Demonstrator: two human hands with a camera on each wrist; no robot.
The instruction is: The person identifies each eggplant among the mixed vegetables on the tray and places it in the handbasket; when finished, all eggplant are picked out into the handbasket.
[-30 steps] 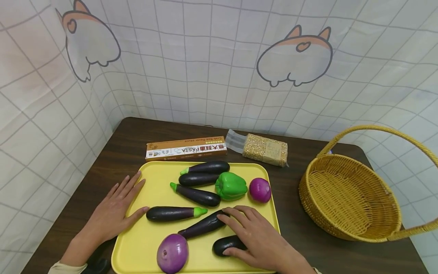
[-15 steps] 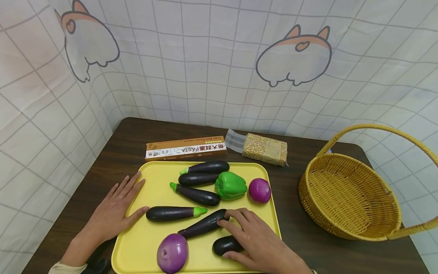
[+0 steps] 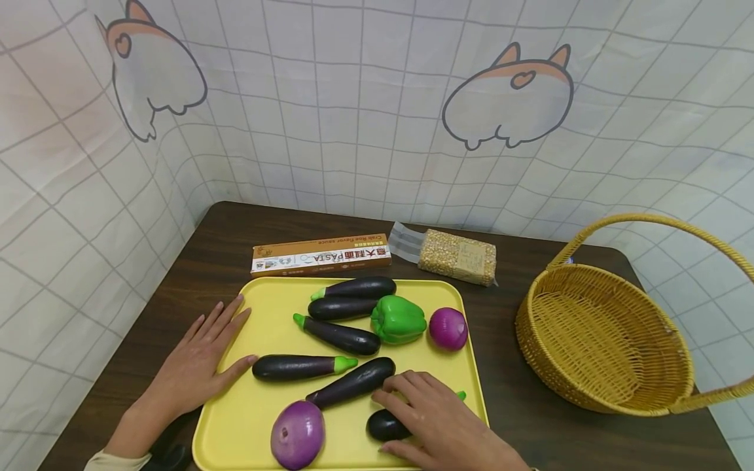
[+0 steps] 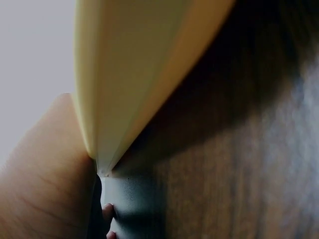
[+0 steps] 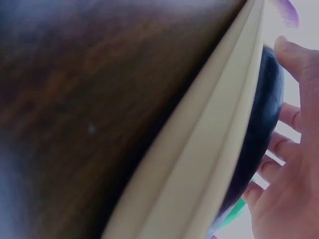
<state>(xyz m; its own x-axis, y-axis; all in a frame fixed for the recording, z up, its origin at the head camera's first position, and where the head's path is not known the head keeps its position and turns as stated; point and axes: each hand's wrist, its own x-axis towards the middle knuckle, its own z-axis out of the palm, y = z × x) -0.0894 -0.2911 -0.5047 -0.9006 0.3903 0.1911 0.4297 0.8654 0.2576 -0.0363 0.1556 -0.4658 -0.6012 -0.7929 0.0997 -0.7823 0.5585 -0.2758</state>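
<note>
My left hand lies flat over the left rim of a yellow tray. Its thumb tip is right at the blunt end of an eggplant. My right hand arches loosely over another eggplant at the tray's front right. In the right wrist view, the fingers pass behind that dark eggplant, and the thumb is near its end. One more eggplant lies just left of the right fingertips. Several eggplants, a green bell pepper and two purple onions also lie on the tray.
A yellow wicker basket with a tall handle stands right of the tray on the dark wooden table. Behind the tray lie a pasta box and a vacuum bag of pale grains. A gridded curtain closes off the back.
My right hand has shifted slightly down and back, uncovering the end of the middle eggplant and the green stem of the one beneath the hand. My left hand stays put.
</note>
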